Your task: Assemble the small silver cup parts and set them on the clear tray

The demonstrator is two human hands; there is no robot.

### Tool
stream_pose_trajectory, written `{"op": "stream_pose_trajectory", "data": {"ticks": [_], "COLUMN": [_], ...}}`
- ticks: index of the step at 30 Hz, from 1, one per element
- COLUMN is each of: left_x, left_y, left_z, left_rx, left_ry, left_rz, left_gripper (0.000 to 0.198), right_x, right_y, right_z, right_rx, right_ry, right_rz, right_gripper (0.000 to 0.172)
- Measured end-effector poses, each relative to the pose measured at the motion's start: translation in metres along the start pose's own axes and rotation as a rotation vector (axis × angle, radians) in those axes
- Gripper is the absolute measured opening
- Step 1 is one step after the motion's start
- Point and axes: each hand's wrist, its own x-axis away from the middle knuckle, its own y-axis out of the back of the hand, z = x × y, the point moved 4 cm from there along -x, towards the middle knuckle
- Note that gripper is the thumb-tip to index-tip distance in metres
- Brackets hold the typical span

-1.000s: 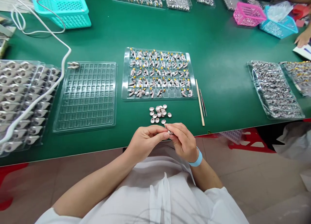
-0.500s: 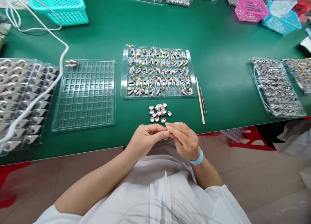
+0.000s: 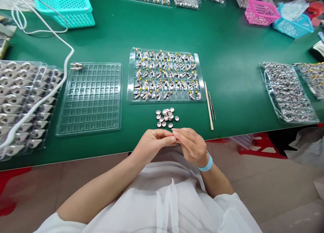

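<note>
Gleaming silver, small round caps (image 3: pixel 165 117) lie beside left hand (image 3: pixel 152 143) and right hand (image 3: pixel 192 146).

A green table (image 3: pixel 227 51) spans 9 to 3 o'clock under even light, with pale tiled floor (image 3: pixel 278 189) at 5 o'clock and a red stool (image 3: pixel 262 144) at 4 o'clock.

Left hand (image 3: pixel 151 144) and right hand (image 3: pixel 192 146) pinched together at the table (image 3: pixel 227 57) edge, just beside loose round caps (image 3: pixel 165 117).
</note>
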Motion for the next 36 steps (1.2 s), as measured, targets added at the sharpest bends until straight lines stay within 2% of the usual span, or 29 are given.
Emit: {"op": "stream_pose_trajectory", "data": {"ticks": [8,15,18,22,25,29,36], "left_x": [-0.003,-0.003,-0.003,-0.003,-0.003,-0.003,0.001], "left_y": [-0.003,-0.003,-0.004,-0.006,-0.006,-0.009,-0.015], "left_z": [0.003,0.004,0.0,-0.007,-0.009,-0.009,-0.008], "left_rx": [0.114,0.114,0.075,-0.016,-0.057,-0.047,-0.033], "left_ry": [0.054,0.052,0.007,-0.123,-0.209,-0.254,-0.211], "left_rz": [-0.019,-0.03,-0.06,-0.088,-0.021,0.123,0.157], "left_gripper": [0.019,0.02,0.025,0.04,0.046,0.043,0.04], "right_x": [0.0,-0.001,-0.002,-0.004,-0.004,-0.005,-0.006], "right_y": [0.004,0.002,0.002,0.005,0.007,0.007,0.006], "right_z": [0.001,0.001,0.001,0.003,0.005,0.007,0.011], "right_rx": [-0.04,-0.042,-0.103,-0.181,-0.205,-0.238,-0.2], "right_ry": [-0.035,-0.02,-0.067,-0.14,-0.179,-0.21,-0.237], "right_rz": [-0.028,-0.037,-0.064,-0.083,-0.086,-0.105,-0.097], "right_gripper": [0.054,0.057,0.052,0.047,0.044,0.036,0.03]}}
